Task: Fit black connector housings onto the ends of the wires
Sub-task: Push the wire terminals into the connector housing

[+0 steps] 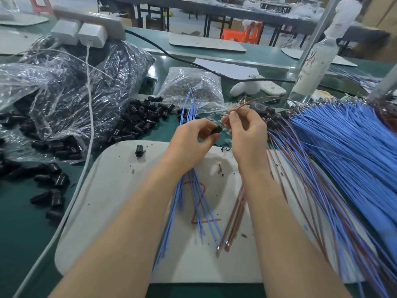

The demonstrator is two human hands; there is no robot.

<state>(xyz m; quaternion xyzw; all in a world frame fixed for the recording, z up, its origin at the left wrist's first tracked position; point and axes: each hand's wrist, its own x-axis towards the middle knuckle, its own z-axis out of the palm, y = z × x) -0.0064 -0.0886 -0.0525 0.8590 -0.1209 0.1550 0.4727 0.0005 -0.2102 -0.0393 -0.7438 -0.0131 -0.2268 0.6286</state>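
My left hand (pixel 193 139) pinches a black connector housing (pixel 216 130) between thumb and fingers and also holds a bunch of blue wires (pixel 193 190) that run under the palm. My right hand (pixel 247 130) pinches a brown wire (pixel 266 99) whose end points at the housing's opening. Whether the wire tip is inside the housing I cannot tell. Both hands hover above a white board (pixel 120 203). A few brown wires (pixel 234 216) hang below my right hand.
Loose black housings (pixel 139 119) spill from clear plastic bags (pixel 64 87) at the left. A large fan of blue and brown wires (pixel 343 151) covers the right side. One housing (pixel 139 150) lies on the board. A white cable (pixel 86 147) crosses the green table.
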